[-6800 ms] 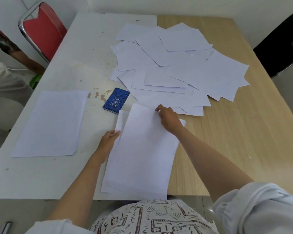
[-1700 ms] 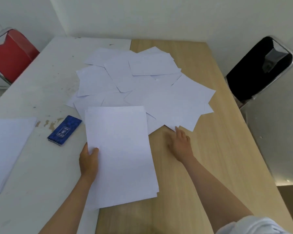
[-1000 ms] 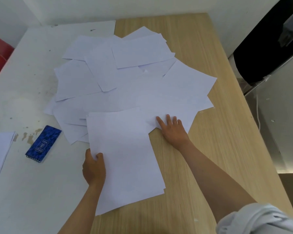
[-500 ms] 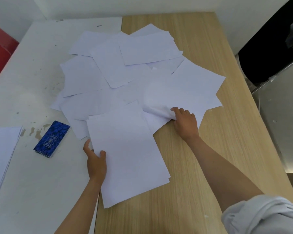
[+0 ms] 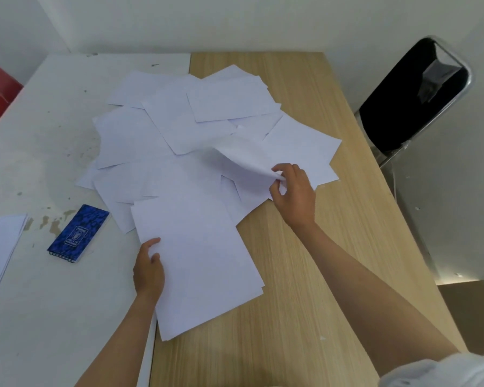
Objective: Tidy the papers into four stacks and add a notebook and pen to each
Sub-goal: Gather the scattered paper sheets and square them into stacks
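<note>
Head view looks down on a counter (image 5: 53,317) that is half white, half pale wood, with a loose spread of white paper sheets (image 5: 179,129) fanned across its middle. Her right hand (image 5: 292,188) pinches the near edge of one curled white sheet (image 5: 243,163) between thumb and fingers, lifting it off the spread. Her left hand (image 5: 148,268) grips the left edge of a squared stack of white sheets (image 5: 199,263) lying near her across the seam. A small blue spiral notebook (image 5: 78,233) lies just left of that stack, and the corner of another white stack (image 5: 0,247) shows at the far left. I see no pen. She seems midway through building the second stack; next, the lifted sheet should be carried over and aligned on top.
</note>
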